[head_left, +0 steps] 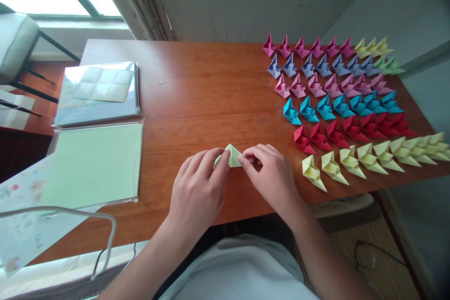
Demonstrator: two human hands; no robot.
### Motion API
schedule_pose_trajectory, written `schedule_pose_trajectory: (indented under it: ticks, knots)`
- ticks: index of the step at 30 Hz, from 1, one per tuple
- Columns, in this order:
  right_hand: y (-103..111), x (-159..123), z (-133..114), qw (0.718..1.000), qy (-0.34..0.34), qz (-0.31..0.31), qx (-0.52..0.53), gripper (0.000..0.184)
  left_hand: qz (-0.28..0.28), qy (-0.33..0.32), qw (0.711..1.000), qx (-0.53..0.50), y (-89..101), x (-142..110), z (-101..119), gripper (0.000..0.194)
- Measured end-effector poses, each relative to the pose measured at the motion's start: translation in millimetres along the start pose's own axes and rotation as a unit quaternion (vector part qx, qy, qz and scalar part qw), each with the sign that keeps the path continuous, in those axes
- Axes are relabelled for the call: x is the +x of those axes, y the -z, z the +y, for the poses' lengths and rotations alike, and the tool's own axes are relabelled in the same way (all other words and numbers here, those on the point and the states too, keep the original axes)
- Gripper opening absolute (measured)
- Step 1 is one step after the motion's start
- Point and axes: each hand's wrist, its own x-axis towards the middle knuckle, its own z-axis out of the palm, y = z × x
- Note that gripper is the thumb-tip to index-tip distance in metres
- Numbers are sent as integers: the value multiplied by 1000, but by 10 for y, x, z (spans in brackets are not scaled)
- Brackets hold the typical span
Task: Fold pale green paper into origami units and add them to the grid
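A small pale green piece of folded paper [233, 155] lies near the table's front edge, its pointed tip facing away from me. My left hand [202, 180] is closed on its left side, and the fingers cover part of that edge. On the other side, my right hand [269, 168] pinches the right corner between thumb and forefinger. The underside of the paper is hidden. Closest to my right hand stands a pale yellow folded paper boat [312, 172], the first in a row of similar ones.
Rows of folded paper boats in red [319, 137], blue [308, 108], pink [298, 86] and purple [289, 65] fill the table's right side. At left lie a pack of green paper [98, 164] and a wrapped pack [98, 110] with a card on top. A white cable [70, 210] curves at lower left.
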Motion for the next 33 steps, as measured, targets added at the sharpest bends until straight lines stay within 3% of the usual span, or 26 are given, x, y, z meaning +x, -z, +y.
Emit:
schedule_pose_trajectory:
  ticks: [4, 8, 13, 16, 21, 33]
  knots:
    - [3, 24, -11, 1000, -10, -9, -6, 13, -38, -67, 997, 10, 47, -152, 221, 48]
    - [12, 51, -15, 1000, -12, -12, -10, 13, -75, -64, 994, 42, -33, -206, 338, 52]
    - [29, 88, -12, 999, -12, -22, -24, 14, -115, -39, 992, 42, -140, -213, 320, 61]
    - [38, 154, 0, 999, 8, -27, -22, 3, -120, -33, 992, 37, -150, -223, 312, 64]
    - [42, 339, -2, 996, 61, -57, 43, 23, -131, -23, 990, 40, -144, -216, 316, 66]
    - [-28, 491, 42, 993, 74, -72, 62, 13, -130, -20, 990, 58, -152, -217, 340, 65]
